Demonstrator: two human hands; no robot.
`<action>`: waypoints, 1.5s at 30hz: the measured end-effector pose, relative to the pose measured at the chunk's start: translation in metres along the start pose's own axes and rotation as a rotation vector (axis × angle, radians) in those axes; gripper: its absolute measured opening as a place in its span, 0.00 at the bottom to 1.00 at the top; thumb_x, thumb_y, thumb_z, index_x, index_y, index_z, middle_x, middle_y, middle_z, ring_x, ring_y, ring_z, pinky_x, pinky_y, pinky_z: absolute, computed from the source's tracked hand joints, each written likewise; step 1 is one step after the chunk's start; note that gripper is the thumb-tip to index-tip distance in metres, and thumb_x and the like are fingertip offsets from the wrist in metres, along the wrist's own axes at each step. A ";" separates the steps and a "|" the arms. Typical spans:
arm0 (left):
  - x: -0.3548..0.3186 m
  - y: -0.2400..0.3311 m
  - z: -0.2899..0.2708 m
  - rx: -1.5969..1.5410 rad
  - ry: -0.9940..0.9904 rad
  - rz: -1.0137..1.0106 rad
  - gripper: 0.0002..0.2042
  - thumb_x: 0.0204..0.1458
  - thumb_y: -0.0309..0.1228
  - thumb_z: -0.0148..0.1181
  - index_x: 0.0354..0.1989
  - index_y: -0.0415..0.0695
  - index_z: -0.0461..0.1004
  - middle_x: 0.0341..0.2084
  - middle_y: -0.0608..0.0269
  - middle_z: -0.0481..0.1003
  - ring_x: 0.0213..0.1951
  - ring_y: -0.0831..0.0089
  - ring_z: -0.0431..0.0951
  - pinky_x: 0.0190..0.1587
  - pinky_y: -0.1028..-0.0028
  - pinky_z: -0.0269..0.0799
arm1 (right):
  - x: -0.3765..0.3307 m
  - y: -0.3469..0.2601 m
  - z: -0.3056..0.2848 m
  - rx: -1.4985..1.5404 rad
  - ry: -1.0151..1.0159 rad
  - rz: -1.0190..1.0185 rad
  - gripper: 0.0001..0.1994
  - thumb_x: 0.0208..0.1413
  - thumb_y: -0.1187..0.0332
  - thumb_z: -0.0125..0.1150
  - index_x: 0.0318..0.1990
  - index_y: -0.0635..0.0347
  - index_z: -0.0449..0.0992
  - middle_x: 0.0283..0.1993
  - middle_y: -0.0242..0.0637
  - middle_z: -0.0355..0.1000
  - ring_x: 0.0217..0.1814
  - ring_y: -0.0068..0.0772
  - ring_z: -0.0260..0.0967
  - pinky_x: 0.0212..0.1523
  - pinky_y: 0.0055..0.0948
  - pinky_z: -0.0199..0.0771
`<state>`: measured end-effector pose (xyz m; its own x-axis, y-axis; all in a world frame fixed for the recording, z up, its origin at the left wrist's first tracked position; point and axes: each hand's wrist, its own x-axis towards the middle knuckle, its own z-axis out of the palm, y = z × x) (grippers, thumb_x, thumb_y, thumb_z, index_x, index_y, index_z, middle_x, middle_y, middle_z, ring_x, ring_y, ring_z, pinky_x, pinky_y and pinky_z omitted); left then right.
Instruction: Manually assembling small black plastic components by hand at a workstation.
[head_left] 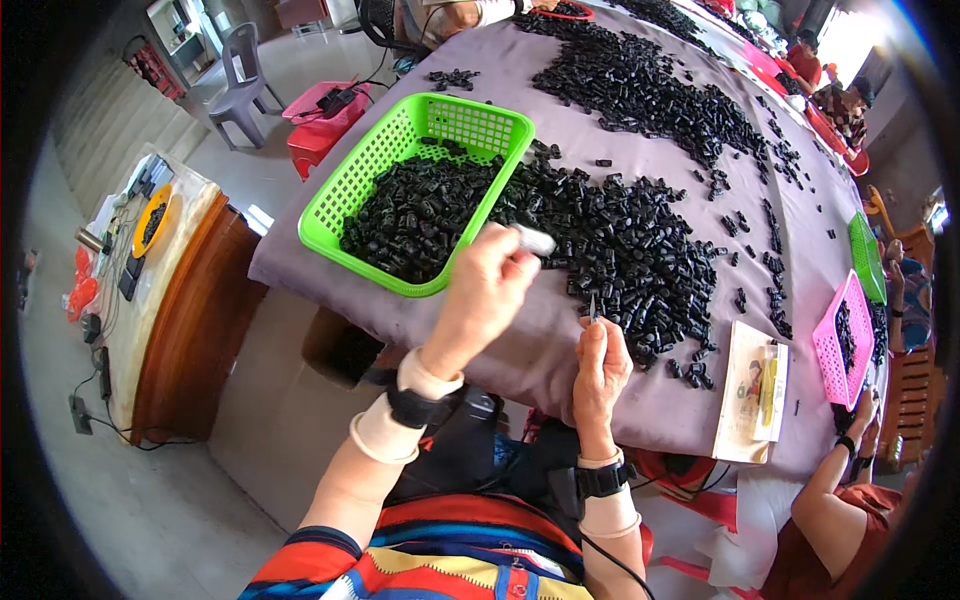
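Pinched between the fingertips of your left hand (487, 292) is a small white piece (534, 240); its long axis lies nearly level and it points to your right, toward the heap of small black parts (620, 250), just above the near edge of this heap. Your right hand (601, 362) is closed around a thin pointed tool (592, 308), which stands almost upright with its tip up and away from you, at the near edge of the same heap. Both hands are over the table, near each other but not touching. In the head view, the table is covered with a grey-purple cloth (540, 350), and black parts are spread over much of it in long piles. A green basket (350, 190) with more black parts stands at the left corner, touching the heap. At the right edge lie a pink basket (828, 350) and a flat printed card (745, 400), where another person's arm (830, 470) reaches. Beside the table you see a wooden counter (180, 300), a grey plastic chair (240, 85) and a pale floor.
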<state>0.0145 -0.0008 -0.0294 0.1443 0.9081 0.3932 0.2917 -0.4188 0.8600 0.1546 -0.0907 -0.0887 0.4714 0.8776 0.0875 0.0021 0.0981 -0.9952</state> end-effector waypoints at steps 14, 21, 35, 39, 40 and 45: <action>0.005 -0.041 0.087 0.162 -0.124 -0.036 0.10 0.42 0.25 0.58 0.35 0.42 0.74 0.25 0.57 0.71 0.28 0.65 0.74 0.32 0.70 0.70 | 0.002 0.007 0.001 0.013 0.025 -0.041 0.11 0.61 0.65 0.49 0.35 0.62 0.72 0.21 0.20 0.59 0.23 0.09 0.49 0.23 0.13 0.50; -0.003 -0.045 0.072 -0.093 -0.091 -0.092 0.13 0.45 0.22 0.55 0.41 0.42 0.73 0.25 0.65 0.71 0.26 0.77 0.72 0.28 0.76 0.69 | 0.001 0.001 0.002 0.012 -0.006 0.019 0.08 0.59 0.69 0.51 0.36 0.65 0.72 0.22 0.22 0.62 0.25 0.11 0.53 0.25 0.14 0.55; -0.051 -0.041 0.017 -1.095 -0.370 -0.744 0.10 0.55 0.27 0.52 0.44 0.43 0.71 0.26 0.71 0.73 0.25 0.82 0.71 0.26 0.84 0.66 | 0.003 -0.013 0.004 -0.266 -0.149 -0.112 0.08 0.55 0.69 0.55 0.33 0.65 0.72 0.22 0.30 0.66 0.23 0.17 0.59 0.25 0.19 0.61; -0.050 -0.044 0.016 -1.168 -0.368 -0.758 0.11 0.54 0.28 0.53 0.46 0.43 0.71 0.26 0.71 0.73 0.25 0.83 0.71 0.27 0.83 0.67 | 0.003 -0.013 0.006 -0.371 -0.231 -0.204 0.06 0.52 0.69 0.57 0.32 0.63 0.73 0.23 0.39 0.70 0.22 0.31 0.67 0.26 0.25 0.66; -0.050 -0.044 0.016 -1.169 -0.367 -0.759 0.11 0.54 0.28 0.53 0.46 0.43 0.71 0.26 0.71 0.73 0.25 0.83 0.71 0.27 0.83 0.67 | 0.003 -0.012 0.007 -0.390 -0.249 -0.250 0.06 0.51 0.69 0.58 0.31 0.63 0.73 0.24 0.40 0.70 0.23 0.34 0.68 0.26 0.27 0.67; -0.051 -0.049 0.014 -1.190 -0.389 -0.754 0.10 0.56 0.27 0.49 0.46 0.42 0.70 0.26 0.71 0.71 0.26 0.84 0.70 0.28 0.83 0.66 | 0.002 -0.016 0.009 -0.475 -0.263 -0.298 0.06 0.49 0.69 0.59 0.30 0.62 0.73 0.25 0.41 0.71 0.25 0.40 0.70 0.27 0.29 0.68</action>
<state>0.0065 -0.0265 -0.0957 0.6120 0.7630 -0.2081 -0.4970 0.5757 0.6492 0.1475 -0.0861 -0.0725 0.1569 0.9369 0.3125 0.5210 0.1903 -0.8321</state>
